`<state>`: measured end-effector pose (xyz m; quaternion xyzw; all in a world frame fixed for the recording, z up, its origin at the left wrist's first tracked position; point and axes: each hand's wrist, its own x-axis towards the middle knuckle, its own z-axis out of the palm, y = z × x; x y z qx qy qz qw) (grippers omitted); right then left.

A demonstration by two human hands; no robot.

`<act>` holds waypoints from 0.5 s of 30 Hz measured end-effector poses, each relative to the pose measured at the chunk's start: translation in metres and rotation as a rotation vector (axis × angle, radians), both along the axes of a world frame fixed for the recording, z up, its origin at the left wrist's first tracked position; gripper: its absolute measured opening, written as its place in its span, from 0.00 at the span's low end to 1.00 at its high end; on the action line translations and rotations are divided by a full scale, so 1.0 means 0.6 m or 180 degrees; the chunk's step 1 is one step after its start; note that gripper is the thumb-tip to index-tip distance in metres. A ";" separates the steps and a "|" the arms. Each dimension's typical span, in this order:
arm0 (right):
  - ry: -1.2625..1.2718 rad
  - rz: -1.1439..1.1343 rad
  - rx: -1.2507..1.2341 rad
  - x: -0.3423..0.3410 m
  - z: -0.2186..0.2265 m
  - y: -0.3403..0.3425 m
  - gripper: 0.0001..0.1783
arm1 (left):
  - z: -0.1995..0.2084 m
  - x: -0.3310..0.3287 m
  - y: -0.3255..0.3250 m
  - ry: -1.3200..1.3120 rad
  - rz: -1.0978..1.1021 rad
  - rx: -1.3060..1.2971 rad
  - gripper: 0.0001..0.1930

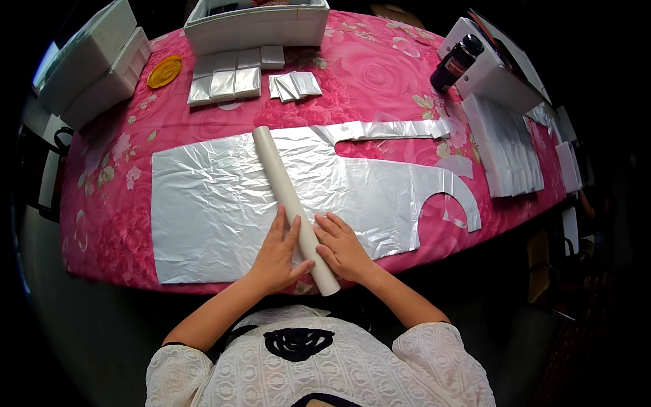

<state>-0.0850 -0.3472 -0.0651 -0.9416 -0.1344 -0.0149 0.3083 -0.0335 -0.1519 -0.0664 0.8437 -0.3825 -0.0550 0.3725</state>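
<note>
A thin, silvery plastic sheet cut like a disposable apron [203, 203] lies spread and wrinkled on the table, its long straps and curved cut-outs toward the right. Slanting across its middle is a pale cylindrical roller [288, 183], its near end reaching past the table's front edge. My left hand [277, 254] rests along the roller's left side, fingers stretched out and the thumb at the roller. On the other side, my right hand [342, 249] lies with its fingers extended, touching the roller and the film. Neither hand is wrapped round anything.
Folded silvery packets [224, 85] sit in rows at the back, with a few loose packets [295, 86] beside them. White foam boxes [256, 30] stand behind and at both sides. A yellow dish [165, 72], a dark flask [458, 62] and stacked clear film [503, 149] lie around the pink-clothed table [380, 61].
</note>
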 end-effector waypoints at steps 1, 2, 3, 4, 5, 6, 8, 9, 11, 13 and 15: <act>-0.0076 0.0003 -0.0248 0.006 -0.006 -0.017 0.26 | -0.003 0.000 -0.011 -0.0157 -0.0033 0.0010 0.44; -0.0150 0.0007 -0.0499 0.015 -0.009 -0.041 0.26 | 0.000 0.000 -0.022 -0.0194 0.0000 0.0091 0.44; -0.0227 0.0035 -0.0743 0.027 -0.012 -0.065 0.27 | 0.003 0.000 -0.031 -0.0236 0.0056 0.0179 0.44; -0.0230 -0.0074 -0.0871 0.033 -0.014 -0.094 0.28 | 0.005 -0.001 -0.041 -0.0258 0.0084 0.0252 0.44; -0.0240 -0.0159 -0.0991 0.042 -0.015 -0.124 0.28 | 0.009 -0.004 -0.047 -0.0279 0.0062 0.0365 0.43; -0.0278 -0.0288 -0.1090 0.050 -0.018 -0.158 0.28 | 0.014 -0.005 -0.053 -0.0302 0.0042 0.0464 0.43; -0.0284 -0.0679 -0.1250 0.049 -0.028 -0.240 0.28 | 0.019 -0.011 -0.072 -0.0307 -0.0086 0.0598 0.41; -0.0264 -0.0894 -0.1323 0.047 -0.031 -0.282 0.28 | 0.020 -0.015 -0.079 -0.0286 -0.0147 0.0618 0.40; -0.0249 -0.1490 -0.1144 0.032 -0.038 -0.364 0.27 | 0.022 -0.022 -0.090 -0.0299 -0.0242 0.0627 0.39; -0.0217 -0.2014 -0.1515 0.012 -0.038 -0.432 0.26 | 0.023 -0.026 -0.097 -0.0355 -0.0308 0.0589 0.38; -0.0382 -0.2488 -0.1668 -0.005 -0.048 -0.479 0.23 | 0.026 -0.027 -0.099 -0.0346 -0.0298 0.0647 0.37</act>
